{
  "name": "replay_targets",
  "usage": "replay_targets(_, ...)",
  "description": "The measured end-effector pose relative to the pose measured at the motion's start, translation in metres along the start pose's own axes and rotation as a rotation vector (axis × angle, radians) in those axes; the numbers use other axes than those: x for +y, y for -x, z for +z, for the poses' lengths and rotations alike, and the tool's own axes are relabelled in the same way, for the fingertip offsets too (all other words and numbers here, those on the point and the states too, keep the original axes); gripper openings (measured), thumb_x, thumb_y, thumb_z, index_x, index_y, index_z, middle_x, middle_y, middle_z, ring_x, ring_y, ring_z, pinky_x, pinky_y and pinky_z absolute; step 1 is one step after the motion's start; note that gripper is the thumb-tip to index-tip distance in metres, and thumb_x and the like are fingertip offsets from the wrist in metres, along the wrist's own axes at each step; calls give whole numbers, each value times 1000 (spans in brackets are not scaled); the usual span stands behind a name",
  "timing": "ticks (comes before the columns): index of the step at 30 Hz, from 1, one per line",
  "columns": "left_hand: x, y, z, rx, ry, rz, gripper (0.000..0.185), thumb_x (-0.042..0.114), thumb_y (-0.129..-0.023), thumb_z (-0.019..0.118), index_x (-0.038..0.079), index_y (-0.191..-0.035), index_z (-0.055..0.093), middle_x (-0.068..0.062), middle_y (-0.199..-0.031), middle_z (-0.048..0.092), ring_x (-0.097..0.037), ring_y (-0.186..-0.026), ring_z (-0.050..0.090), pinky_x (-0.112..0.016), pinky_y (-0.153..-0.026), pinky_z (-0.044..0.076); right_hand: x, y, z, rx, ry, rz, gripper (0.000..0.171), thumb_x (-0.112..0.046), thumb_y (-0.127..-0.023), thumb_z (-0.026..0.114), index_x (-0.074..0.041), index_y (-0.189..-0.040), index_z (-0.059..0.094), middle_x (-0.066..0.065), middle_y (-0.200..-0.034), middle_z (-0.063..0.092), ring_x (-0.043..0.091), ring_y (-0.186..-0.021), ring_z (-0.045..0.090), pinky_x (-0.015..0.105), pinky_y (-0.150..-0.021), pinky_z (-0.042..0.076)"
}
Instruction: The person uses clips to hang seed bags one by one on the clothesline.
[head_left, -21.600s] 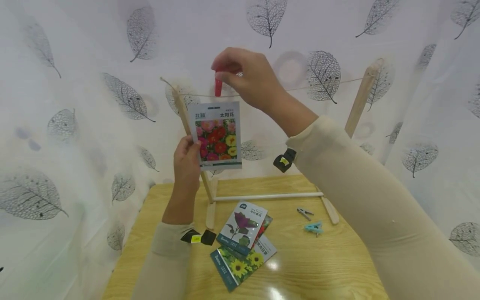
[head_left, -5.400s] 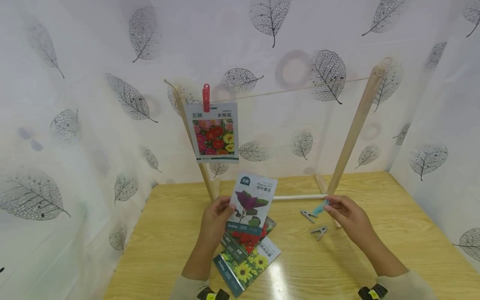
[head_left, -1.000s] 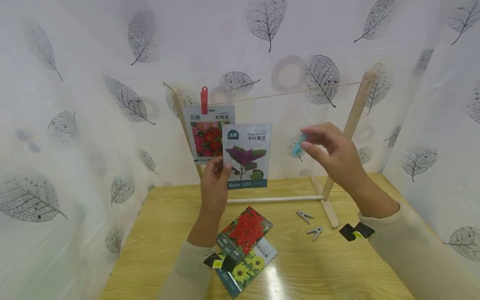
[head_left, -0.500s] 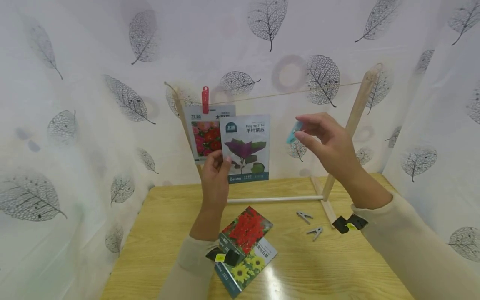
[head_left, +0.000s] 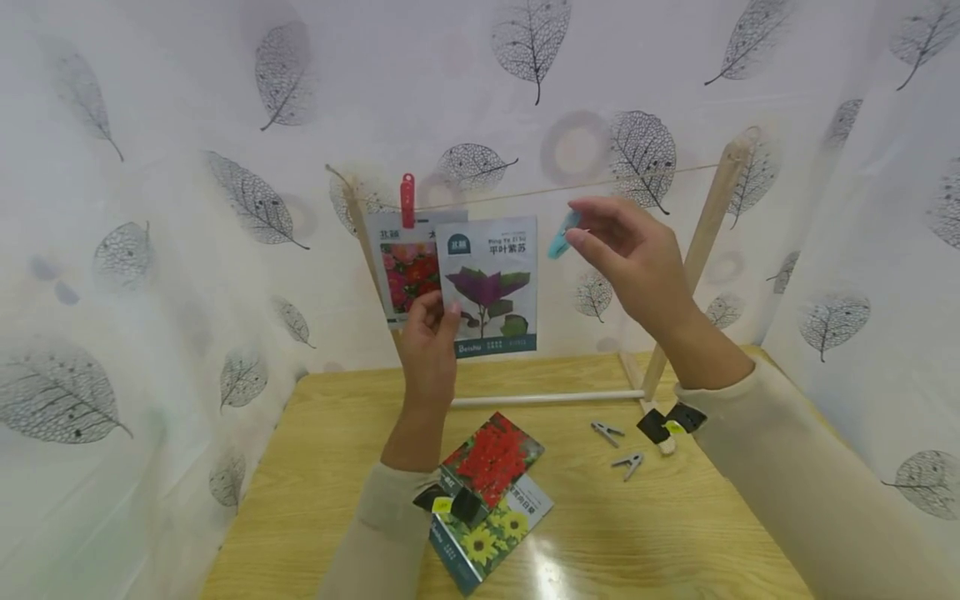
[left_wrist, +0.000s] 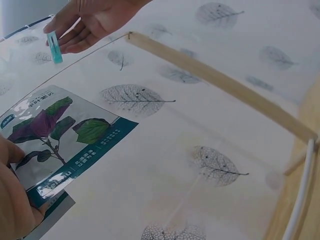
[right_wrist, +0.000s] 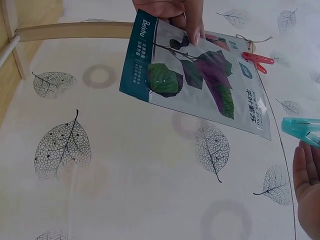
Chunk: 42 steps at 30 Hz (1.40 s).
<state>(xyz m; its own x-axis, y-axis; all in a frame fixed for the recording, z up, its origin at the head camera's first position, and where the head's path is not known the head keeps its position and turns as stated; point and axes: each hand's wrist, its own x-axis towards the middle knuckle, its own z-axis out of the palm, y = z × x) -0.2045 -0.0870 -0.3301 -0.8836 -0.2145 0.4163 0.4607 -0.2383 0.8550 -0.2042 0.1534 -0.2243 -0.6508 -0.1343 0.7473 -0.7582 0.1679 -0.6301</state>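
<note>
Held packet (head_left: 491, 258) is up over the worktop (head_left: 330, 483), left hand (head_left: 429, 346) on its lower left edge. Directly behind it, poking out left, there's the hanging packet (head_left: 407, 275), with the clipped peg (head_left: 407, 202) on the string (head_left: 525, 194) that runs past the held packet's top edge. Just right of it: the carried peg (head_left: 564, 235), in the fingers of the right hand (head_left: 641, 262). 1 post (head_left: 362, 225) is to its left, the other post (head_left: 708, 221) well right. Below it on the worktop, the top packet (head_left: 492, 458) partly covers the bottom packet (head_left: 480, 546), and 2 loose pegs (head_left: 607, 432) sit lower right.
</note>
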Motion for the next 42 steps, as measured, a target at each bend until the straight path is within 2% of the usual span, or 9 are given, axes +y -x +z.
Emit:
replay_targets(4, -1, -2, 2, 15, 3, 2, 24, 5, -100, 60, -2, -122, 56, -5, -110, 64, -13, -99, 61, -20, -88, 53, -1, -7, 6, 16, -18, 5, 34, -3, -94, 69, -1, -128, 66, -3, -114, 68, 11, -107, 66, 17, -96, 52)
replay_targets(13, -1, -7, 4, 15, 37, 2, 25, 5, -100, 58, -2, -123, 55, -7, -113, 63, -14, -101, 60, -20, -90, 52, -10, -31, 14, 27, 29, 34, 34, -11, -96, 69, -6, -129, 65, -4, -114, 69, 11, -107, 65, 19, -98, 52)
replay_targets(23, 1, -11, 3, 0, 24, 13, 25, 7, -100, 59, -2, -123, 55, -5, -110, 64, -14, -100, 61, -21, -93, 52, -17, -60, 24, 1, 62, 29, 31, -14, -95, 71, -8, -126, 67, -3, -111, 69, 9, -105, 65, 23, -100, 52)
replay_targets(27, 2, -12, 3, -6, 25, 16, 25, 6, -100, 58, -3, -123, 54, -5, -109, 63, -14, -98, 61, -21, -92, 53, -18, -68, 28, -11, 80, 44, 31, -14, -95, 71, -8, -125, 67, 1, -113, 69, 8, -105, 65, 23, -101, 51)
replay_targets(31, 4, -13, 5, -6, 28, 14, 25, 6, -101, 58, -3, -123, 54, -4, -109, 63, -13, -99, 61, -21, -92, 52, -18, -76, 32, -23, 112, 58, 31, -17, -96, 71, -7, -125, 67, 6, -119, 68, 9, -108, 64, 24, -103, 50)
replay_targets(38, 5, -14, 7, 5, 28, 8, 24, 5, -101, 58, -2, -123, 55, -6, -111, 64, -14, -100, 62, -22, -92, 53, -22, -84, 40, -62, 172, 53, 28, -21, -98, 68, -8, -123, 67, 6, -121, 69, 10, -112, 65, 24, -103, 50)
replay_targets(42, 4, -15, 6, 4, 34, 5, 24, 6, -101, 58, -2, -123, 55, -6, -112, 64, -14, -102, 62, -22, -93, 52, -22, -87, 45, -70, 156, 40, 25, -20, -98, 67, -7, -120, 69, 6, -119, 70, 11, -109, 66, 25, -102, 50)
